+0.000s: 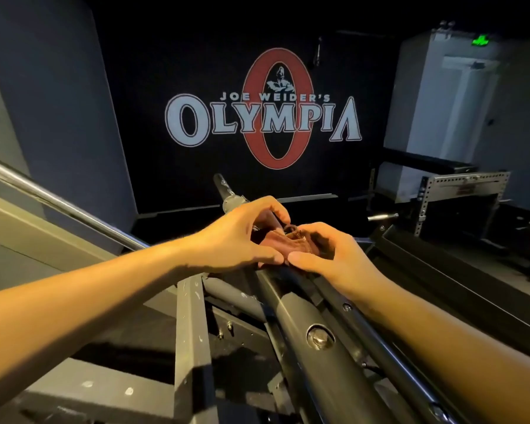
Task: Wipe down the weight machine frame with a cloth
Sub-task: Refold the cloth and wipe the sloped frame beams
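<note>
A reddish-brown cloth point(280, 244) is bunched on the dark round tube of the weight machine frame point(300, 325), which slopes from the lower right up toward the middle. My left hand point(242, 237) curls over the cloth from the left and my right hand point(328, 255) curls over it from the right. Both thumbs meet at the near edge of the cloth. Most of the cloth is hidden under my fingers. The tube's far end point(227, 191) sticks out beyond my hands.
A chrome bar point(52, 197) slopes along the left. A grey square strut point(192, 341) stands under my left forearm. A perforated rack point(459, 197) and a short metal peg point(381, 216) sit at right. A dark wall with a painted logo point(266, 117) is ahead.
</note>
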A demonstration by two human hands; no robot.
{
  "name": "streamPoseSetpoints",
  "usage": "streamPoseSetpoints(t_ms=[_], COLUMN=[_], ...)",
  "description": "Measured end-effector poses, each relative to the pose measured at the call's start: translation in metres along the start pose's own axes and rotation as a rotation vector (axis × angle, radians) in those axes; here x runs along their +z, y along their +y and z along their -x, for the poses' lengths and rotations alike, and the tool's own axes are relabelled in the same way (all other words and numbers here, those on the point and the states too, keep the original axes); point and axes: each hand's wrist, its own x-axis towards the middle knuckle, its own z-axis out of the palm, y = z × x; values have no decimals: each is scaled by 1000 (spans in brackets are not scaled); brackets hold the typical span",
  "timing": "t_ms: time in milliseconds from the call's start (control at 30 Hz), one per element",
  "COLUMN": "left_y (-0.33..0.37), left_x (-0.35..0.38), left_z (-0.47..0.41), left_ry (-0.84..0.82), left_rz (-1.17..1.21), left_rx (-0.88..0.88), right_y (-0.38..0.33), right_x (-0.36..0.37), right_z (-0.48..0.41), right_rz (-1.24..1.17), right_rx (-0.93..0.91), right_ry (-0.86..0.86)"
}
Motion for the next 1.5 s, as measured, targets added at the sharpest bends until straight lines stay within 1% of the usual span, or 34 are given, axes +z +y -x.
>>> streamPoseSetpoints(t_ms=[67,100,167,233,300,367,467,533,633,733,800,833,900,933,1033,1067,1133,1233,1300,1400,1467,1500], left_y=[1,0,-1,-4,-6,-5,-4,-3,1,7,9,9,11,11,6,4,-1,-7,-12,-19,-18,-17], left_x=[1,3,11,18,21,20,15,9,1,-3,-4,-4,-4,-4,-10,-13,-21,-24,-18,-3,6,9], left_z=[-2,-2,-1,0,1,2,1,-1,-5,-9,-10,-11,-10,-10,-8,-6,-2,4,8,11,10,9], left_ry=[89,154,274,325,300,286,318,299,183,77,74,97,137,112,-66,-90,-79,-100,-123,-67,32,97], left_rz=[-7,11,66,165,286,341,366,344,275,193,138,108,78,88,99,95,163,358,408,381,317,279], left_rx=[-21,-61,-187,-288,-296,-274,-253,-197,-95,-77,-66,-63,-94,-131,-300,-343,-397,-473,-524,-599,-624,-608], right_y=[-3,-4,-6,-8,-8,-7,-4,-6,-11,-20,-22,-23,-24,-25,-26,-26,-24,-22,-18,-12,-10,-10], right_x=[-2,-3,-3,-2,0,-1,-8,-15,-21,-23,-24,-25,-27,-27,-29,-30,-32,-29,-24,-15,-9,-7], right_z=[-2,-3,-4,-5,-6,-8,-10,-13,-19,-22,-22,-23,-23,-23,-25,-25,-25,-23,-24,-22,-20,-19], right_rz=[-51,-85,-140,-182,-223,-257,-283,-276,-250,-241,-162,-139,-93,-70,-65,-80,-110,-202,-235,-248,-226,-189], right_rx=[6,12,21,23,34,43,123,170,156,157,143,134,112,100,99,117,175,296,360,427,421,394], right_ry=[49,69,108,159,206,215,130,67,46,-93,-156,-146,-92,-65,19,39,28,-62,-71,-42,-3,24])
